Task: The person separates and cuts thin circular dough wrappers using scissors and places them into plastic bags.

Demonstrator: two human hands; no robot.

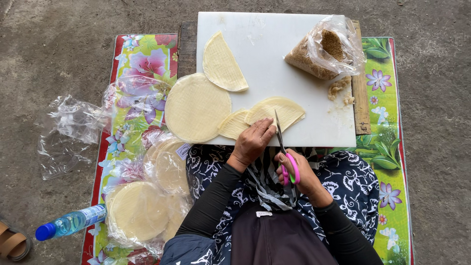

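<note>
Right hand: the right hand (300,172) has its fingers clenched through the pink loops of the pink-and-green-handled scissors (285,154), gripping them at the near edge of the board.
Scissors, axis: long axis runs near to far, tilted slightly left — handles toward the person, steel tip pointing away and resting over the wrapper being cut; whether the blades are parted cannot be told.
Left hand: the left hand (254,140) lies palm down, fingers curled and pressing on the pale yellow half-round wrapper sheet (284,110), just left of the blades.
Wrapper being cut: it lies flat at the near middle of the white rectangular plastic cutting board (274,54), its curved edge away from the person, its long axis across the board.
Adjacent pieces: a smaller pale wedge-shaped piece (234,124) overlaps it on the left; a full round pale wrapper stack (196,107) hangs over the board's left edge; a half-circle wrapper (222,65) lies farther back, straight edge to the left.
Far right corner: clear plastic bag of brown crumbly filling (321,49), a few crumbs beside it.
Base: floral plastic mat (387,98) on concrete.
Left of lap: clear bags holding round wrappers (142,208) — plus a clear plastic bottle with blue cap (71,222).
</note>
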